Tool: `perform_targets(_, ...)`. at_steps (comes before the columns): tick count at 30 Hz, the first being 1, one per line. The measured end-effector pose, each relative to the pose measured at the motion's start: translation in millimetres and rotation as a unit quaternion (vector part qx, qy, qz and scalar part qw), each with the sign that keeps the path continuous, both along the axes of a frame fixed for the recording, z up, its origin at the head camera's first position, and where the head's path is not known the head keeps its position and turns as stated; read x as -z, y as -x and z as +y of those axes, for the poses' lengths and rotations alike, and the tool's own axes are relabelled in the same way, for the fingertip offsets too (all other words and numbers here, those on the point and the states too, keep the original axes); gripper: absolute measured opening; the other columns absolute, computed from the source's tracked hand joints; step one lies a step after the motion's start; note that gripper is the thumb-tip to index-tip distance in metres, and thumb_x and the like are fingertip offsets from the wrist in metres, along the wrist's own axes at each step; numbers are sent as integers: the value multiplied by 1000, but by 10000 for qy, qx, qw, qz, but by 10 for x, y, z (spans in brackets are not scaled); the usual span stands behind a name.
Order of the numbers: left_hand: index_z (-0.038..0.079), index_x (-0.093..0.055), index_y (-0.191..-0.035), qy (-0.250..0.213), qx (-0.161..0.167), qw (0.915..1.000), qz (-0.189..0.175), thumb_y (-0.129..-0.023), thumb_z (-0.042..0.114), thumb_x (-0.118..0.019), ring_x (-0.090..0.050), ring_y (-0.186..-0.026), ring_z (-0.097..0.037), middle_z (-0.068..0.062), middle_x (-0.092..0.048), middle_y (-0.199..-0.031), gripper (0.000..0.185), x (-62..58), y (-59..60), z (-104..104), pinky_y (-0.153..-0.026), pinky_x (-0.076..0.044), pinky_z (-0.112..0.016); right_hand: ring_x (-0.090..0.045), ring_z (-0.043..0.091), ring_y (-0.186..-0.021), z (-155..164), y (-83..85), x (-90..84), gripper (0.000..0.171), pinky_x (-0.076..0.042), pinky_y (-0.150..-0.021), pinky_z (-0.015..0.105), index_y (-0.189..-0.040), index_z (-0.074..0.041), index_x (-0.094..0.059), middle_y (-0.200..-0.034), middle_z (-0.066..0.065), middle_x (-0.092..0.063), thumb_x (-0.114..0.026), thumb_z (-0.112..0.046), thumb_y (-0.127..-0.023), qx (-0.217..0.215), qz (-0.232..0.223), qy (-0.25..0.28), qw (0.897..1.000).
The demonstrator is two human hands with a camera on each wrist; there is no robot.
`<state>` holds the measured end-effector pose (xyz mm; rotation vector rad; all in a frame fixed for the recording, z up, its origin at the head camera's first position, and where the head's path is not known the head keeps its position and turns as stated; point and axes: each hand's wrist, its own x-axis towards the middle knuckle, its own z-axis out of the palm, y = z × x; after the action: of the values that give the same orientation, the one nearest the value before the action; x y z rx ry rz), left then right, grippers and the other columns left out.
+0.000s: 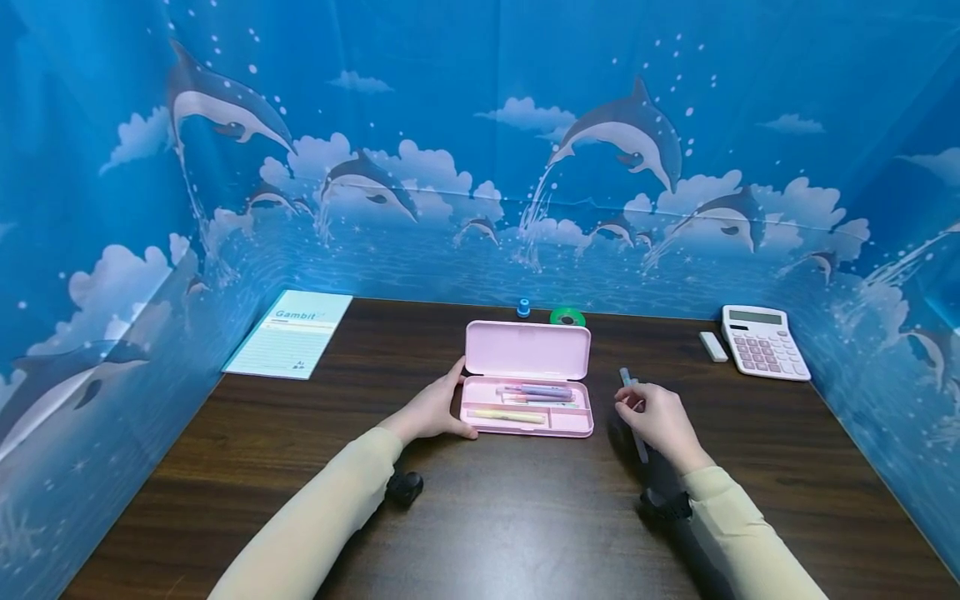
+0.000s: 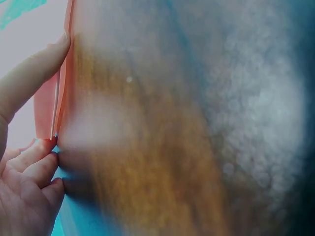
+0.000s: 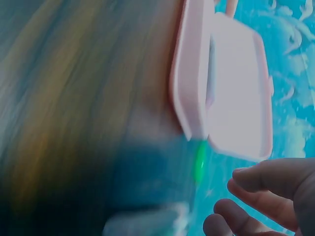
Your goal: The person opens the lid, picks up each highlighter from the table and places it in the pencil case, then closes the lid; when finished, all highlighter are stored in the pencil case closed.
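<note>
Head view: two hands at an open pencil case on a dark wood-grain table (image 1: 525, 533).
From left to right: a pale ruled notebook (image 1: 291, 333) lies flat at the far left; the left hand (image 1: 433, 410), fingers nearly straight, rests against the left end of the pink pencil case (image 1: 527, 379), a smooth rounded plastic box whose lid stands open and whose tray holds several pastel pens; the right hand (image 1: 660, 419), just right of the case, pinches a slim pale-blue pen (image 1: 632, 410) pointing away from the person. A blue cap, a green tape roll (image 1: 567, 317), a white eraser and a white calculator (image 1: 763, 342) lie farther off. The glossy case is steadied only at one end, so a sideways nudge could slide it; the thin pen could slip from so light a pinch.
</note>
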<state>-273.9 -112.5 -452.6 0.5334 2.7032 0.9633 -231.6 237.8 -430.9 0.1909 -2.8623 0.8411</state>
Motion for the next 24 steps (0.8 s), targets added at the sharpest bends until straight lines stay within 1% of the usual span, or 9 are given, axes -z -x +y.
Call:
perform_targets(2,9,-4,-153,-17,-16,10000,-16,-65,32,-88,-42,-130,-25,-12,-46,-141,125,-2,-5,-2,-108,-32,-44,-52,19,-67,94,-4,17,12,-45,-55,28,-93,-1,-69,-77,7,-61,-67,-10,-85,93,-48,-43,9999)
perform_targets(4,9,-4,-153,-27,-29,10000,-28,-65,32,-88,-42,-130,-25,-12,-46,-141,125,-4,-8,-4,-109,-32,-44,-52,19,-67,176,-9,31,13,-45,-55,29,-94,0,-69,-77,8,-62,-66,-9,-85,185,-109,-57,9998)
perform_targets(7,9,-4,-153,-19,-34,10000,-23,-65,32,-88,-42,-130,-25,-12,-45,-141,124,-2,-9,-8,-109,-31,-45,-53,21,-70,273,-13,55,13,-47,-61,33,-94,1,-69,-81,10,-65,-66,-9,-85,274,-237,-114,9993)
perform_targets(9,8,-4,-153,-3,-29,10000,-17,-65,32,-88,-42,-130,-25,-12,-45,-141,124,0,-7,-11,-109,-31,-45,-55,21,-72,318,-16,69,14,-49,-66,37,-95,2,-69,-84,12,-67,-66,-9,-86,321,-398,-109,9986)
perform_targets(11,8,-4,-153,24,-22,10000,-11,-65,32,-88,-41,-131,-25,-12,-45,-142,124,3,-3,-12,-109,-31,-44,-55,21,-73,351,-16,83,15,-50,-67,39,-95,2,-69,-85,13,-67,-66,-9,-86,349,-556,-132,9978)
perform_targets(14,8,-4,-153,40,-15,10000,-8,-65,32,-88,-41,-131,-25,-12,-45,-142,124,6,2,-12,-109,-31,-44,-54,21,-70,380,-16,95,16,-48,-64,36,-97,2,-68,-83,12,-66,-67,-10,-86,371,-748,-168,9964)
perform_targets(18,8,-3,-153,36,-5,10000,-10,-65,32,-88,-41,-131,-25,-12,-45,-142,124,5,5,-9,-109,-31,-44,-51,19,-66,400,-13,98,17,-41,-57,31,-95,2,-67,-77,9,-63,-67,-11,-85,349,-836,-270,9955)
perform_targets(24,8,-3,-153,23,18,10000,-17,-65,31,-88,-41,-131,-25,-12,-45,-141,124,-8,0,-2,-109,-31,-44,-52,20,-64,440,-20,120,19,-39,-55,30,-95,4,-66,-74,8,-63,-67,-10,-83,457,-860,-271,9949)
